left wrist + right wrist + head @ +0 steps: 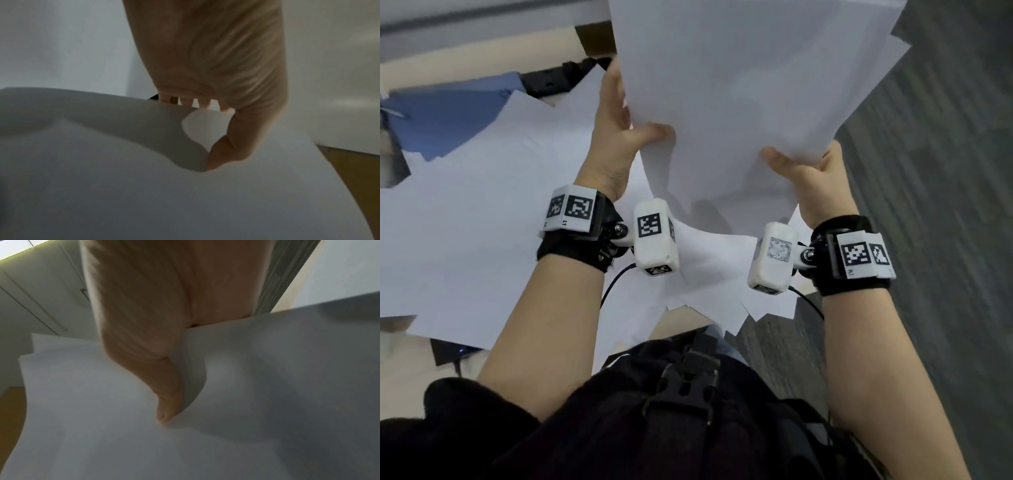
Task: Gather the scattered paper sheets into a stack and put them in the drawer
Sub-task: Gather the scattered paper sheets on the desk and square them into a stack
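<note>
I hold a loose stack of white paper sheets point(739, 85) up in front of me, above the desk. My left hand point(619, 137) pinches its near left corner, thumb on top and fingers hidden behind the sheets. My right hand point(804, 171) pinches the near right corner the same way. In the left wrist view the left hand point(216, 126) has its thumb pressed on the paper stack point(144, 194). The right wrist view shows the right hand point(164, 386) with its thumb on the paper stack point(246, 402). Several more white sheets point(482, 222) lie scattered on the desk below. No drawer is in view.
A blue folder point(448, 116) lies at the desk's far left, partly under sheets. A black device point(554, 78) sits behind the paper. Grey carpet floor point(928, 240) runs along the right of the desk. Some sheets overhang the desk's near edge point(688, 322).
</note>
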